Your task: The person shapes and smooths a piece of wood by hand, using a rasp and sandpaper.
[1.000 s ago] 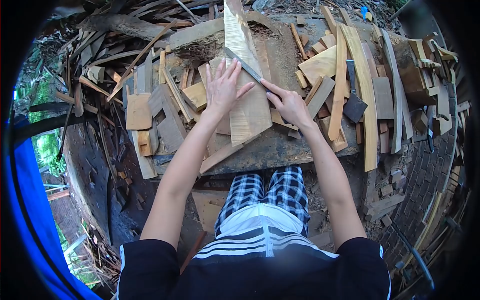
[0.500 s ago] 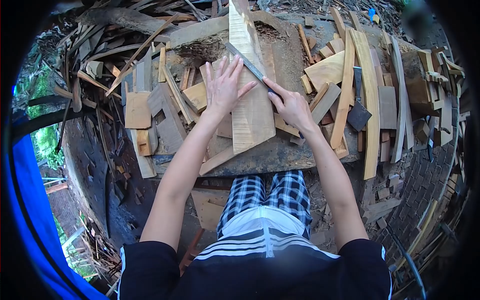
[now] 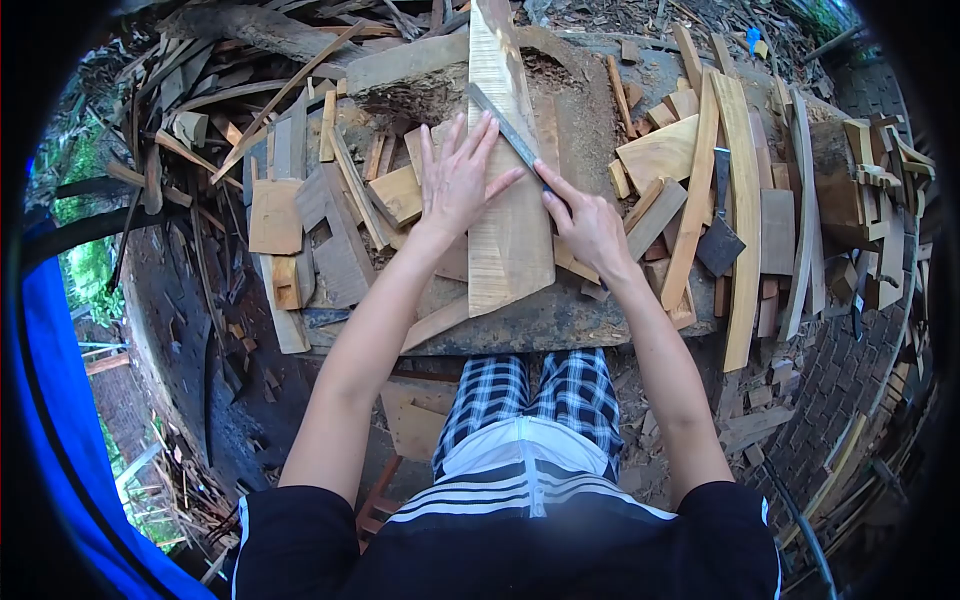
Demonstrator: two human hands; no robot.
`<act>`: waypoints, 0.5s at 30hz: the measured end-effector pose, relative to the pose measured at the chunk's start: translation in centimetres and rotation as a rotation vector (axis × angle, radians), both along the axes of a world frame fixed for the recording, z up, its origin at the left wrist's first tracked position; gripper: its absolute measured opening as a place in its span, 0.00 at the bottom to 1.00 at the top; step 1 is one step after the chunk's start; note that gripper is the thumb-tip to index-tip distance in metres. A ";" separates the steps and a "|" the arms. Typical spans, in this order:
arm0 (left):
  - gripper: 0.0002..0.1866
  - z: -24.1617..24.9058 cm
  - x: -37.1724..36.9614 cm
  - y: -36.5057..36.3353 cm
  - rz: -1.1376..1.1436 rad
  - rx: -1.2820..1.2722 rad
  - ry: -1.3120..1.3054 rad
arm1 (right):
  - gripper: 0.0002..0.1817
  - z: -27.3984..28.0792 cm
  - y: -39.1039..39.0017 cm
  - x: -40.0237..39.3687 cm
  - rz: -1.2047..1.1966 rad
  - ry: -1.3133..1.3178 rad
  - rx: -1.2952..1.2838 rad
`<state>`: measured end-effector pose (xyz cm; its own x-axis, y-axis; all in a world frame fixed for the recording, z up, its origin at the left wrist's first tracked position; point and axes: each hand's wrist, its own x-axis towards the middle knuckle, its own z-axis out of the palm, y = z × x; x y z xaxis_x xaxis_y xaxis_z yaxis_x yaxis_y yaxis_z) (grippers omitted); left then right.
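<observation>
A long pale plank [image 3: 505,240] with a slanted near end lies lengthwise in front of me. My left hand [image 3: 457,180] rests with fingers spread at the plank's left edge, its fingertips close to a flat metal tool [image 3: 508,127]. The tool crosses the plank diagonally, its far end up and to the left. My right hand [image 3: 588,228] is closed on the tool's dark handle, with the index finger stretched along it. The rest of the handle is hidden under the palm.
Wood offcuts [image 3: 275,215] lie left of the plank. On the right are a dark-bladed tool [image 3: 720,248], long curved strips [image 3: 741,220] and a block [image 3: 842,185]. A blue sheet [image 3: 75,400] hangs at the far left.
The view has shifted slightly. Both hands and the metal tool keep nearly the same places on the plank, and the grip is unchanged.
</observation>
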<state>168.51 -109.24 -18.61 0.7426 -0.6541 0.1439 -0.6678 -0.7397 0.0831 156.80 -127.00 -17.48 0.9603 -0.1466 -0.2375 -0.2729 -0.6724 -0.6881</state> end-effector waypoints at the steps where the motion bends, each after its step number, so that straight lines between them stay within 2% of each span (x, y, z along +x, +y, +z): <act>1: 0.42 0.2 -1.0 0.2 -0.002 -0.005 -0.003 | 0.24 0.3 0.1 -1.1 0.008 0.017 -0.021; 4: 0.42 0.1 -2.8 0.3 -0.018 -0.021 0.066 | 0.24 0.4 0.0 -2.3 0.011 0.048 -0.007; 6: 0.42 -0.6 -1.4 -0.1 -0.010 -0.012 0.037 | 0.24 -0.2 -0.3 -1.6 0.009 -0.013 -0.052; 11: 0.41 -0.2 2.6 -1.5 -0.008 -0.009 -0.055 | 0.24 0.0 -0.5 2.0 -0.003 0.020 -0.063; 15: 0.42 0.5 -1.9 -0.3 -0.041 0.010 -0.053 | 0.25 0.1 0.0 -1.9 0.008 -0.013 -0.084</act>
<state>166.56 -109.51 -18.10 0.7066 -0.6855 0.1754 -0.7008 -0.7123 0.0392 154.91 -126.96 -17.37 0.9643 -0.1578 -0.2126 -0.2589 -0.7302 -0.6322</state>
